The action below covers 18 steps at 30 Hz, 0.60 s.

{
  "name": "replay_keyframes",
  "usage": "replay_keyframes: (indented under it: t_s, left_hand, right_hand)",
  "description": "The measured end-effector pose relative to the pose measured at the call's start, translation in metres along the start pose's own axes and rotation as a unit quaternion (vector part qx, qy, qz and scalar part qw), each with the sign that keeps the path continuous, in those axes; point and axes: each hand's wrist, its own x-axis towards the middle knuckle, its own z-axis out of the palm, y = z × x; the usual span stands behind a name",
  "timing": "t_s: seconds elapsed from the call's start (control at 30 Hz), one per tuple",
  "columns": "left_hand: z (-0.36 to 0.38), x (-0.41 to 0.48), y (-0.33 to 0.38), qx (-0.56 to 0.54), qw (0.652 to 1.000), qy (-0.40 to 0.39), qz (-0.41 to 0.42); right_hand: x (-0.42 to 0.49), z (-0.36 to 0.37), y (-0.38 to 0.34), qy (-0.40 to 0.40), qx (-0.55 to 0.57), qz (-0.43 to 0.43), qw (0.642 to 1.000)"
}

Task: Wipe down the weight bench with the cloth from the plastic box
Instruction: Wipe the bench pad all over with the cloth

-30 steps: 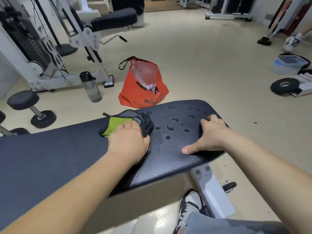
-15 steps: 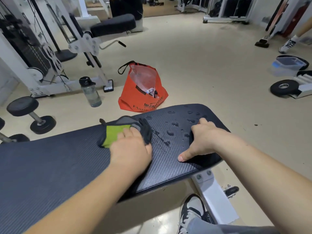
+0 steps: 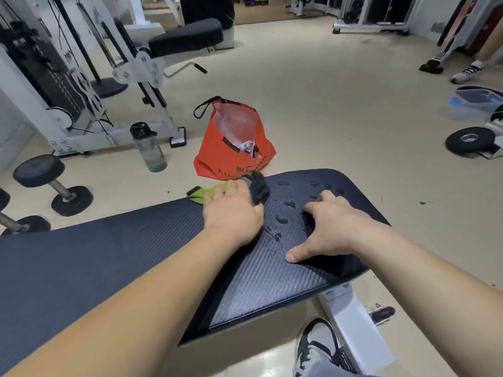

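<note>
The dark textured weight bench (image 3: 114, 257) runs from the lower left to the middle right. Water drops (image 3: 288, 204) lie on its far end. My left hand (image 3: 232, 216) presses a green and dark grey cloth (image 3: 257, 187) flat on the pad near the bench's far edge. The cloth's green end (image 3: 202, 194) sticks out past the edge. My right hand (image 3: 329, 227) rests on the wet end of the pad, fingers spread, thumb pointing left. A clear plastic box (image 3: 475, 103) with a blue item inside sits on the floor at the far right.
An orange shopping bag (image 3: 231, 148) and a water bottle (image 3: 148, 148) stand on the floor just behind the bench. Dumbbells (image 3: 51, 183) lie at left, a weight plate (image 3: 469, 138) at right. Another person's shoe (image 3: 466, 73) shows far right. My own shoe (image 3: 317, 346) is under the bench.
My left hand has slid the cloth away from me toward the bench's far edge, leaving a smeared wet streak. My right hand stays on the pad's end.
</note>
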Motion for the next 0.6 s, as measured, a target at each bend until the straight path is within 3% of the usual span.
replay_keyframes:
  t_s: [0.2,0.27,0.33,0.43,0.5,0.6]
  left_hand:
    - [0.0,-0.048,-0.004,-0.009,0.975,-0.036,0.217]
    - [-0.006,-0.02,-0.022,0.002,0.977,-0.059,0.204]
    - [-0.011,0.007,-0.032,0.0,0.988,-0.078,0.132]
    - [-0.004,0.0,-0.014,-0.008,0.996,-0.03,0.079]
    - [0.001,-0.037,0.002,-0.014,0.993,-0.011,0.113]
    - [0.002,-0.087,0.0,-0.007,0.97,-0.011,0.244]
  right_hand:
    - [-0.007,-0.009,0.012,0.018,0.097,-0.022,0.995]
    - [-0.01,-0.013,0.016,0.027,0.102,-0.025,0.994]
    - [-0.012,-0.016,0.02,0.019,0.096,-0.017,0.995]
    - [-0.011,-0.017,0.029,-0.013,0.052,0.016,0.998]
    - [-0.008,-0.015,0.034,-0.007,0.052,0.031,0.998]
    - [-0.004,-0.012,0.038,-0.01,0.06,0.029,0.998]
